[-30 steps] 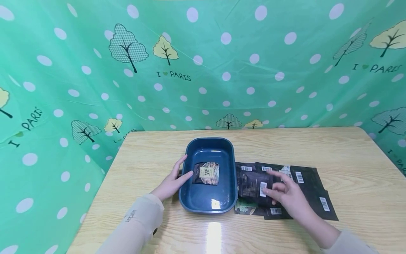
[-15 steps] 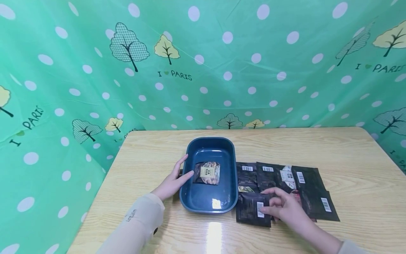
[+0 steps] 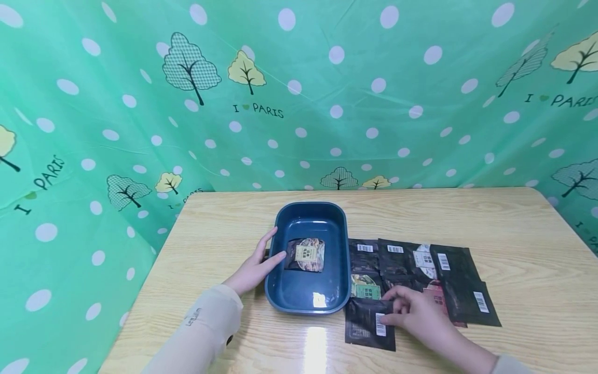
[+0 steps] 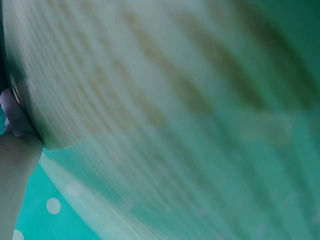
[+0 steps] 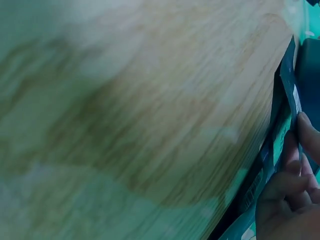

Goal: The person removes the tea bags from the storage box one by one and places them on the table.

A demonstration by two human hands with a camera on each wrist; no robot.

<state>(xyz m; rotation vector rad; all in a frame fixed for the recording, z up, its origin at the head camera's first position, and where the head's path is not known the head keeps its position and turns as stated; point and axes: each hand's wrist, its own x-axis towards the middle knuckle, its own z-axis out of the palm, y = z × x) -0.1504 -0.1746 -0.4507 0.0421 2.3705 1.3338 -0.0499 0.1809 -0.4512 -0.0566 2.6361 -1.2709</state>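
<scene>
My left hand (image 3: 252, 270) holds the left wall of a dark blue rectangular tub (image 3: 308, 304), thumb over the rim and index finger along the outside. A small packet (image 3: 306, 254) with a food picture and cream label lies inside the tub. To the tub's right, my right hand (image 3: 416, 311) pinches the right edge of a black packet (image 3: 364, 324) with a white barcode. In the right wrist view, thumb and fingers stand on either side of this packet (image 5: 290, 85). Behind it shows a green-labelled packet (image 3: 366, 287), partly covered.
Several more flat packets overlap right of the tub, among them a black one (image 3: 455, 259), a white-labelled one (image 3: 424, 259) and a red-labelled one (image 3: 436, 293). They lie on a wood-grain table (image 3: 528, 244). A green dotted cloth (image 3: 299, 104) hangs behind.
My right hand has drawn the black packet toward the near table edge, uncovering the green-labelled packet and others beneath. My left hand stays on the tub.
</scene>
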